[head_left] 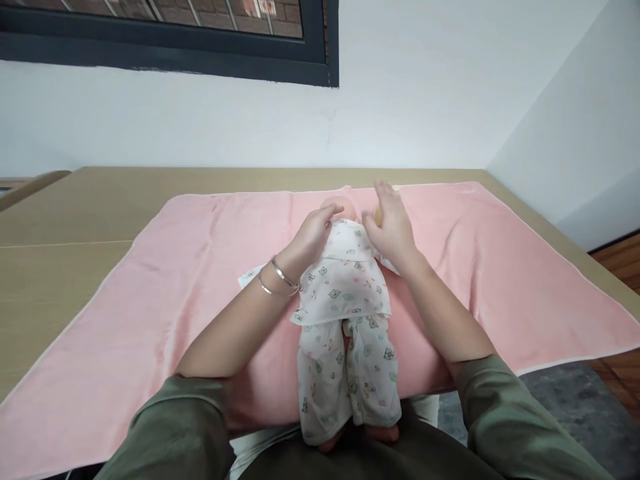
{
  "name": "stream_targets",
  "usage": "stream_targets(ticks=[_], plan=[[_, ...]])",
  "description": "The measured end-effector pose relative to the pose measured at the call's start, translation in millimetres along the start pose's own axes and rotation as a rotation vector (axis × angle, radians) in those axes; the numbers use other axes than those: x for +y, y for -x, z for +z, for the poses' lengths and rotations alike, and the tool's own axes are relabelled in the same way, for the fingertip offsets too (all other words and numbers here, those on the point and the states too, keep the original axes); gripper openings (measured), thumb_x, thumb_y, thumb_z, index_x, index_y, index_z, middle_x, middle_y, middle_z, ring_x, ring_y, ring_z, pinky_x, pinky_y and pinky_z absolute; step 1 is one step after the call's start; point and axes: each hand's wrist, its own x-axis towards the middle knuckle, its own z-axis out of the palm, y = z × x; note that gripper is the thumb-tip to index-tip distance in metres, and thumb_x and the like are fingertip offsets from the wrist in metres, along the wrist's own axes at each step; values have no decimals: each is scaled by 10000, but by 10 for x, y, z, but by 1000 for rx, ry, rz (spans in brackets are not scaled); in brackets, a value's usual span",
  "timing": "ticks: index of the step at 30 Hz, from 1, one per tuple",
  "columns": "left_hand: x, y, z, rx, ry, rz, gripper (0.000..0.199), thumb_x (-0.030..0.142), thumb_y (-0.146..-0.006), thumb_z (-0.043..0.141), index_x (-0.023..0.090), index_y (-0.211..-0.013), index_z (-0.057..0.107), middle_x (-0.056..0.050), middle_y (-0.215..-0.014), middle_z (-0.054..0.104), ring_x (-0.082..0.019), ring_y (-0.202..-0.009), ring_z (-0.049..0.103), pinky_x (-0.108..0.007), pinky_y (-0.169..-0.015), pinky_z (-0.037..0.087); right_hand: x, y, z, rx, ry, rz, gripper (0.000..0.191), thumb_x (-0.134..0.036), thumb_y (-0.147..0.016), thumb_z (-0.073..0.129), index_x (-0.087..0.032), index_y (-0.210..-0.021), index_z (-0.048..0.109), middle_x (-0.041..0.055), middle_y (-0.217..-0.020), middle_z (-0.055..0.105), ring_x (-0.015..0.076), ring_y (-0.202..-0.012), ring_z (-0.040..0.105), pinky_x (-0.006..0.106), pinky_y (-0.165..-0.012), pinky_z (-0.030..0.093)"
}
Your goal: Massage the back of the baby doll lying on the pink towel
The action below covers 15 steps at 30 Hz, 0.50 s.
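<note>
A baby doll (345, 293) in a white printed top and trousers lies on its back on a pink blanket (215, 267), head away from me and feet at my lap. My left hand (318, 233) rests at the doll's left-side shoulder and head in the picture, thumb stretched over the head, the other fingers largely hidden. My right hand (393, 223) is raised at the other side of the doll's head, fingers apart and slightly blurred. Behind its thumb shows a small yellowish object (379, 215), partly hidden; whether the hand touches it is unclear.
Under the blanket is a wooden table (60, 280) against a white wall. A white item (250, 275) lies partly behind my left wrist. A dark window frame (200, 47) is above. A curved wooden edge (40, 181) shows at the far left.
</note>
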Motion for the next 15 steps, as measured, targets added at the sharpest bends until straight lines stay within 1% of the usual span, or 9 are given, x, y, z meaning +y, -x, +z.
stream_targets(ticks=[3, 6, 8, 11, 13, 15], plan=[[147, -251, 160, -115, 340, -181, 635, 484, -1081, 216, 113, -1378, 637, -190, -1400, 690, -232, -1339, 674, -372, -1154, 557, 205, -126, -194, 49, -35, 84, 657, -275, -990, 421, -123, -1629, 425, 156, -1699, 439, 310, -1626, 337, 593, -1343, 268], [302, -479, 334, -198, 474, -257, 775, 527, -1075, 83, 74, -1540, 508, -229, -1482, 621, -230, -1415, 624, -341, -1125, 571, 293, -172, -285, 70, -76, 45, 640, -270, -1016, 345, -181, -1646, 414, 105, -1683, 475, 261, -1606, 381, 554, -1331, 323], [383, -577, 447, -229, 528, -275, 822, 523, -1062, 20, 52, -1607, 417, -248, -1551, 561, -233, -1444, 601, -339, -1091, 589, 320, -192, -279, 71, -65, -8, 657, -258, -1009, 341, -199, -1662, 386, 87, -1697, 458, 250, -1620, 354, 562, -1346, 285], [448, -629, 569, -227, 639, -310, 834, 498, -1052, -16, 25, -1648, 326, -248, -1618, 498, -221, -1477, 573, -327, -1095, 585, 382, -243, -191, 19, -33, -21, 711, -212, -961, 377, -143, -1669, 353, 128, -1714, 422, 269, -1642, 301, 590, -1362, 208], [459, -624, 609, -201, 704, -325, 821, 487, -1053, 8, 3, -1649, 300, -244, -1641, 477, -202, -1496, 553, -291, -1111, 570, 436, -280, -119, -36, -17, 10, 720, -182, -937, 388, -94, -1651, 365, 173, -1689, 449, 289, -1624, 338, 596, -1353, 224], [457, -614, 620, -192, 733, -320, 817, 490, -1053, 32, -11, -1643, 295, -243, -1647, 473, -193, -1496, 551, -267, -1127, 554, 470, -301, -70, -78, 24, 13, 680, -157, -931, 384, -51, -1601, 428, 214, -1626, 516, 309, -1564, 427, 588, -1333, 268]])
